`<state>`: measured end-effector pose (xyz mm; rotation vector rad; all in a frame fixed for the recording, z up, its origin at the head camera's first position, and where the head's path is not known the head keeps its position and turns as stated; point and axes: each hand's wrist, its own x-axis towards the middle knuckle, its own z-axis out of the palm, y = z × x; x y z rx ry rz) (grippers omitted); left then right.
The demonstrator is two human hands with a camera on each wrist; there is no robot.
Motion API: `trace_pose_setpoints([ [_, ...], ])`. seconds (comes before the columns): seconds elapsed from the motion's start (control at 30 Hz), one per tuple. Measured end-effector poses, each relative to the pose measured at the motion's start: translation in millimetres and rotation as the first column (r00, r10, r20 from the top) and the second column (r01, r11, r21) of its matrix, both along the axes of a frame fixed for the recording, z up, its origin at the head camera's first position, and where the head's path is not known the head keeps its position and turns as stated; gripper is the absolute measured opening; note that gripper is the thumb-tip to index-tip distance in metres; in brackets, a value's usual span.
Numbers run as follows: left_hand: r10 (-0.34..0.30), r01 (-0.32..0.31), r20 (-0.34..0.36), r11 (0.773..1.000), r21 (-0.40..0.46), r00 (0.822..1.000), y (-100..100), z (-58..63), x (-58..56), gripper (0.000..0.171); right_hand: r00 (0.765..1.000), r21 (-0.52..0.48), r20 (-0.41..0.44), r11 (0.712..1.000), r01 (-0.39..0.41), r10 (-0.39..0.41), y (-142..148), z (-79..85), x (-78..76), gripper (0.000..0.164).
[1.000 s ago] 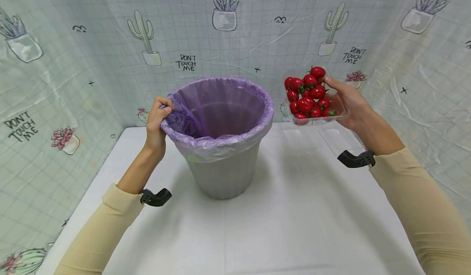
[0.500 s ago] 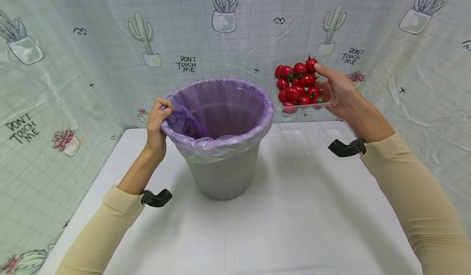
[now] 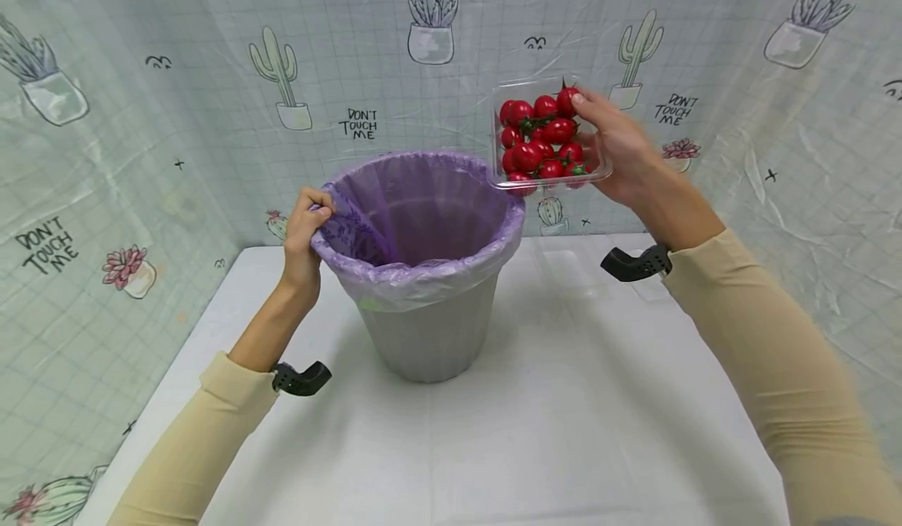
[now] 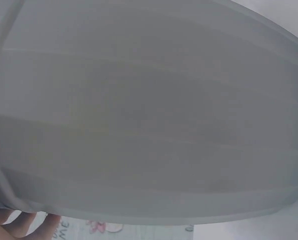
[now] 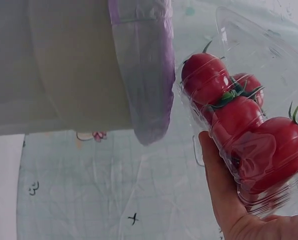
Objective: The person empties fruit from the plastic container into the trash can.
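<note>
A grey trash can stands on the white table, lined with a purple bag folded over its rim. My left hand grips the rim at its left side, fingers curled over the bag. In the left wrist view the can's wall fills most of the picture. My right hand holds a clear plastic container by its right side, raised and tilted. Several red cherry tomatoes with green stems lie inside it. The container overlaps the can's right rim in the head view, while the right wrist view shows them apart.
Clear plastic pieces lie flat on the table to the right of the can. A curtain printed with cacti and "DON'T TOUCH ME" closes off the back and both sides.
My right hand has moved left and upward with the container of tomatoes, bringing it from beside the can to its right rim. The left hand keeps its grip in the same place.
</note>
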<state>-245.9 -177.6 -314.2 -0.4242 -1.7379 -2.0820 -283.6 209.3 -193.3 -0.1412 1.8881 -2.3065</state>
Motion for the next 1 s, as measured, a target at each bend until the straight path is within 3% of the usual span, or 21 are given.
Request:
trace_pose_setpoints([
  [0.3, 0.006, -0.006, 0.002, 1.000, 0.002, 1.000, 0, -0.8, 0.4, 0.013, 0.998, -0.020, -0.063, 0.999, -0.026, 0.025, -24, 8.0, -7.8, 0.054],
  [0.63, -0.001, 0.001, 0.003, 1.000, 0.016, 1.000, 2, -1.0, -0.5, 0.012, 0.995, 0.024, -0.099, 1.000, 0.018, -0.016, -42, 9.6, -14.0, 0.058],
  [1.0, -0.004, 0.004, 0.001, 1.000, 0.023, 1.000, 0, -1.3, -0.9, 0.012, 0.985, -0.024, -0.163, 0.999, 0.044, -0.047, -60, 8.5, -18.8, 0.057],
])
